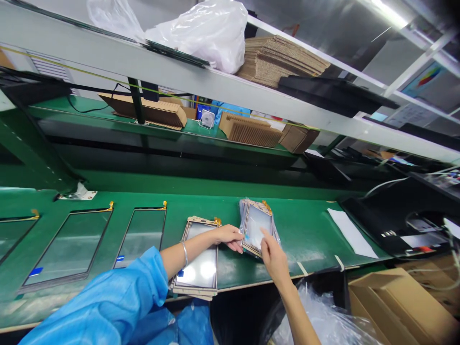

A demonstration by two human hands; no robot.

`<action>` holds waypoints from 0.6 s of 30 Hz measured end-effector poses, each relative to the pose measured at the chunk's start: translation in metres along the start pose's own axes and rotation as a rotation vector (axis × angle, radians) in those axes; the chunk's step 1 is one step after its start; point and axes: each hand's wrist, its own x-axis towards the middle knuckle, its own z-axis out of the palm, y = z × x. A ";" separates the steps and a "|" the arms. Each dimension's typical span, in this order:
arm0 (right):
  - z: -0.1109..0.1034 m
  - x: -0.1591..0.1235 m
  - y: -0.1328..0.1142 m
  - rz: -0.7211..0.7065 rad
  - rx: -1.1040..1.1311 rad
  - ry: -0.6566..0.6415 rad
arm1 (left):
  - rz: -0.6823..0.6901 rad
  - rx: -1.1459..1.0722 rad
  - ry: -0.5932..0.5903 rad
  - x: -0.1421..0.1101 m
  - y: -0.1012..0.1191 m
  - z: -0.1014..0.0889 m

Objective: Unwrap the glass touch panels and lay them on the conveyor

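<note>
A framed glass touch panel (256, 224) with a gold flex tail lies tilted on top of a stack in clear plastic sleeves. My left hand (230, 236) grips its lower left edge with closed fingers. At its right edge is my right hand (275, 254), mostly curled, its index fingertip over the glass; the hand itself hides part of the contact. Under my left forearm lies a second stack of panels (199, 266) with brownish borders and a blue tab. Farther left, a single panel (143, 230) and another panel (70, 247) lie flat, with more glass at the edge.
The green bench (305, 225) carries a white strip (352, 232) and a black case (391, 220) at right. Cardboard boxes (398, 302) and a plastic-lined bin (319, 311) stand below its front edge. A shelf beam (201, 81) crosses overhead; a green post (39, 148) rises at left.
</note>
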 end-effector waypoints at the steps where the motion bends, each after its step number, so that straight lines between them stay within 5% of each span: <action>1: -0.002 -0.001 -0.004 -0.103 -0.075 -0.071 | 0.033 -0.020 0.007 -0.001 0.003 0.001; 4: -0.011 0.002 -0.015 -0.313 -0.209 -0.174 | 0.156 -0.042 0.042 0.000 0.016 0.008; 10: -0.027 0.010 -0.034 -0.563 -0.641 -0.022 | 0.344 0.033 0.132 0.005 0.041 0.024; 18: -0.038 0.014 -0.032 -0.564 -0.610 -0.020 | 0.436 0.164 0.246 0.007 0.046 0.026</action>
